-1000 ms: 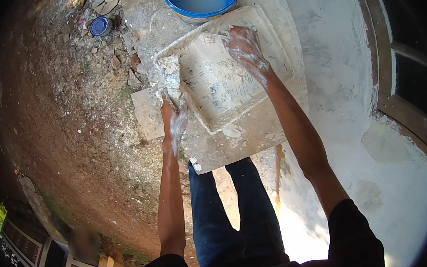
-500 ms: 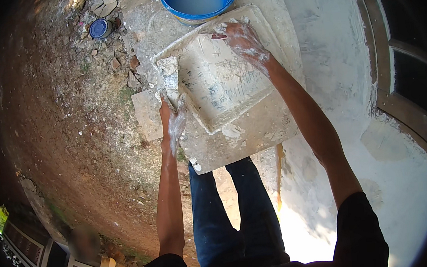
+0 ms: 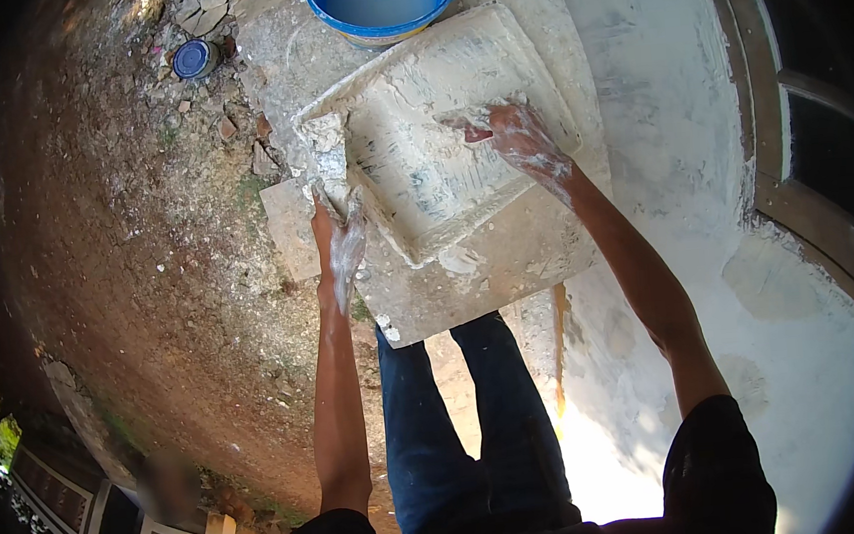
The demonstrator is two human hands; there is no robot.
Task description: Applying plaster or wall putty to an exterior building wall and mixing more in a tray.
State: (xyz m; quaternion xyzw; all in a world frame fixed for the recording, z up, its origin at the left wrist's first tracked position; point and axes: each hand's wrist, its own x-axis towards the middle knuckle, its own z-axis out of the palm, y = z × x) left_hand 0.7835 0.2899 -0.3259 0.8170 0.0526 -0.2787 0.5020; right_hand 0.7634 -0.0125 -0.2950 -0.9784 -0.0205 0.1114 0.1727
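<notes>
My left hand [image 3: 343, 238], smeared white, is closed round the near end of a scraper [image 3: 332, 164]. Its flat blade lies along the left rim of a shallow rectangular tray [image 3: 488, 210] and carries a thick lump of white plaster [image 3: 324, 131]. Over the right half of the tray, my right hand [image 3: 525, 139] is closed, its bent fingers coated in plaster and pointing left. What those fingers hold, if anything, I cannot make out. Creamy plaster streaks cover the tray's bottom, with darker scraped patches at the lower left.
Under the tray is a plaster-stained board [image 3: 508, 271]. A blue bucket [image 3: 384, 34] of cloudy liquid stands beyond it. At the upper left, a small blue-lidded can [image 3: 195, 59] sits among broken stones. A whitish wall [image 3: 656, 118] with a framed window [image 3: 818, 136] rises on the right.
My right hand has moved from the tray's far edge toward me and slightly right, into its right half. The left hand and scraper have stayed nearly in place.
</notes>
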